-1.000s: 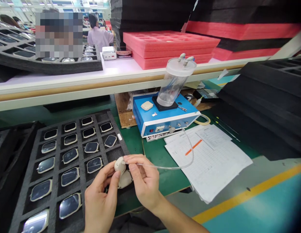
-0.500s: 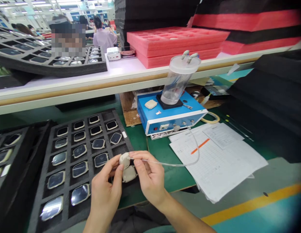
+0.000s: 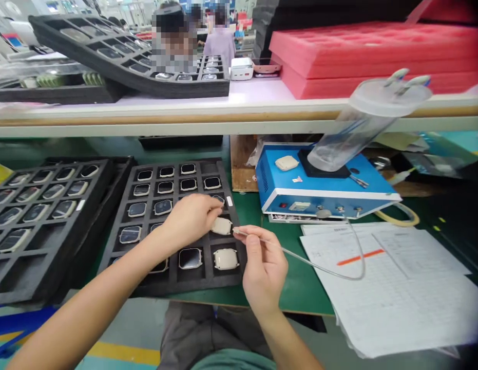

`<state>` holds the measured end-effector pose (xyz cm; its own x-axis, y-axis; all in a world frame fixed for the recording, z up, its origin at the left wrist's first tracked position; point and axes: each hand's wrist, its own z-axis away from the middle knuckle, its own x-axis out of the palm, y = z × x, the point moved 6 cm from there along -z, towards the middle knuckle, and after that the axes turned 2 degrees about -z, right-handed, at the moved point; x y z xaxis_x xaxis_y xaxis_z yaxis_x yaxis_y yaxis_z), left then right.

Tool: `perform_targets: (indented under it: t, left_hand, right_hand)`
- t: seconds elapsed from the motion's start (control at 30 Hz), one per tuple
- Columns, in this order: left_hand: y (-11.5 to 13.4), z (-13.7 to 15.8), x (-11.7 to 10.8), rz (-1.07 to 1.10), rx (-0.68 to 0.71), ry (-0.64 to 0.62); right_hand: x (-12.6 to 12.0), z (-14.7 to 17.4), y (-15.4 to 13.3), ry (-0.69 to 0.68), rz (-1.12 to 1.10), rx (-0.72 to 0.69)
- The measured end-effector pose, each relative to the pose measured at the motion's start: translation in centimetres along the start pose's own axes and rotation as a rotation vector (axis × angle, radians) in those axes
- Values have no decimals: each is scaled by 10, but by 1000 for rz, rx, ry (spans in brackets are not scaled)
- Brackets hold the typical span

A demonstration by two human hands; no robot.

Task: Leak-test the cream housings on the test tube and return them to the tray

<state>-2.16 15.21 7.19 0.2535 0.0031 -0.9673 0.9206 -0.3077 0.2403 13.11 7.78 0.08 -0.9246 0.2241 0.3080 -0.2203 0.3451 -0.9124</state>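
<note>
My right hand [image 3: 266, 264] pinches the end of a thin clear tube [image 3: 319, 266]. The tube's tip is close to the right side of a beige watch case [image 3: 222, 226], which lies back up in a compartment of the black foam tray [image 3: 171, 283]. My left hand [image 3: 194, 218] reaches over the tray, its fingers bunched together at the near edge of a watch [image 3: 217, 198]. Whatever those fingertips hold, if anything, is hidden. Nearer to me, another back-up watch case [image 3: 226, 259] sits in the corner compartment. Several watches with dark screens fill other compartments.
Behind the papers [image 3: 377, 293] stands a blue machine box [image 3: 323, 187] bearing a clear cylinder [image 3: 358, 128] and a loose beige case [image 3: 287, 163]. Another watch tray [image 3: 26, 285] is at left. A shelf edge [image 3: 165, 126] crosses above, carrying red foam trays [image 3: 358, 67].
My left hand has let go of the watch case and moved to the tray. That case now lies in a compartment. My right hand still holds the tube, now apart from the case. The view has swung left.
</note>
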Motion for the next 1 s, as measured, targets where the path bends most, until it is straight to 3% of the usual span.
perform_targets:
  t: [0.2,0.33,0.47,0.53,0.6,0.73,1.0]
  left_hand:
    - [3,-18,1,-90,-91,63]
    - [7,0,-2,-10,-83,82]
    - [3,44,1,551,-187,224]
    - [4,65,14,840,-286,255]
    - [8,78,27,997,-355,274]
    - [13,85,38,1050,-396,328]
    - [10,86,37,1015,-404,356]
  right_hand:
    - [-1,0,-1,37,62,-42]
    - [-2,3,-7,56,123,-92]
    - [-2,7,-11,48,101,-181]
    - [1,7,-13,17,76,-225]
    - [3,7,-14,-27,69,-249]
    - [5,6,-13,-71,74,-242]
    - [6,5,-12,-81,130,-246]
